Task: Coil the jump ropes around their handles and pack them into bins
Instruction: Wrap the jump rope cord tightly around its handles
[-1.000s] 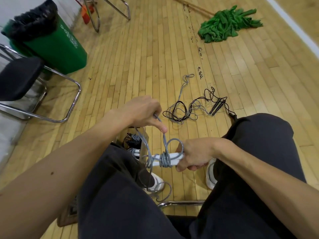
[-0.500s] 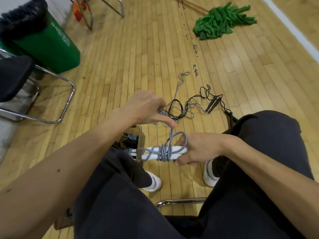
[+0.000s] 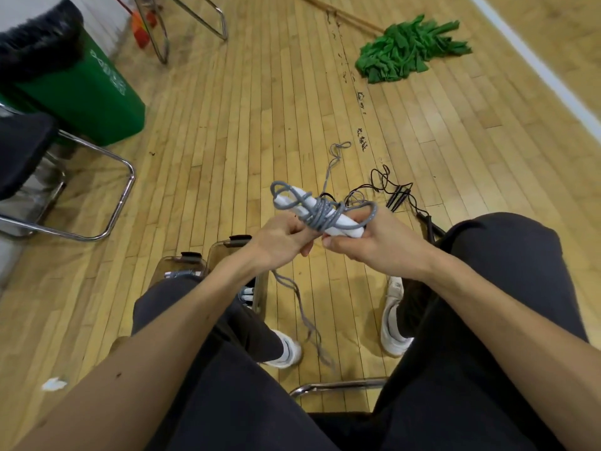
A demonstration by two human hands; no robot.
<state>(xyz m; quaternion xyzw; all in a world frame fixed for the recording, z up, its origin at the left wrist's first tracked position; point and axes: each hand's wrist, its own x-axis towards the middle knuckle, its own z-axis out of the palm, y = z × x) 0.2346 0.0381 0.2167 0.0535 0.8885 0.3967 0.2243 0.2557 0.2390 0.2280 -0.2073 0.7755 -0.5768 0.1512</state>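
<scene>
I sit on a chair and hold a grey jump rope [image 3: 320,213] with white handles [image 3: 338,226] above my knees. My right hand [image 3: 374,244] grips the near end of the handles, with a grey loop lying over its fingers. My left hand [image 3: 279,240] pinches the rope right beside the coils. A loose grey tail [image 3: 304,315] hangs down from it to the floor. More ropes, black and grey [image 3: 374,193], lie tangled on the floor beyond my hands. Two clear bins [image 3: 227,252] stand by my left leg, with coiled ropes inside.
A green trash can [image 3: 87,99] with a black liner stands at the left behind a black chair [image 3: 26,151] with a chrome frame. A green mop head [image 3: 406,48] lies at the far right. My white shoes [image 3: 393,320] rest on the wooden floor.
Both hands have lifted the bundle and tilted the handles away from me. My left hand has come down from above the handles to the coils, and the rope tail now hangs below it.
</scene>
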